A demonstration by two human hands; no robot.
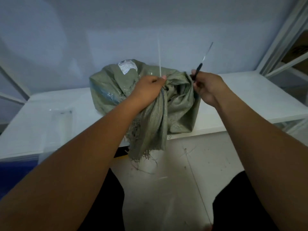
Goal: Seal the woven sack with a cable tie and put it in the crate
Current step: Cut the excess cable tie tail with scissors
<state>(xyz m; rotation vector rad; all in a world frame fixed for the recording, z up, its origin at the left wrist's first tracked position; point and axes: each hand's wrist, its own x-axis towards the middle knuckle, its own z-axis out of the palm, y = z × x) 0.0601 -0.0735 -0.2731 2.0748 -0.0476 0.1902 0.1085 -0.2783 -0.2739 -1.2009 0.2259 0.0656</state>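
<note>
A green woven sack point(116, 87) with a white label point(127, 66) lies on the white table point(250, 97). Its gathered neck point(155, 124) hangs over the table's front edge, with frayed threads at the end. My left hand point(148, 89) is closed around the neck and also pinches a thin white cable tie point(159, 60) that stands straight up. Just right of the neck, my right hand point(206, 87) holds a thin dark strip point(200, 67) that points up and to the right. Motion blur hides its pale upper end, so I cannot tell what it is.
A blue object point(15, 170) shows below the table's left front edge. White metal shelving point(286, 39) stands at the right, and more frame bars are at the far left. The pale floor point(191, 164) below is littered with loose threads. My dark-clothed legs are at the bottom.
</note>
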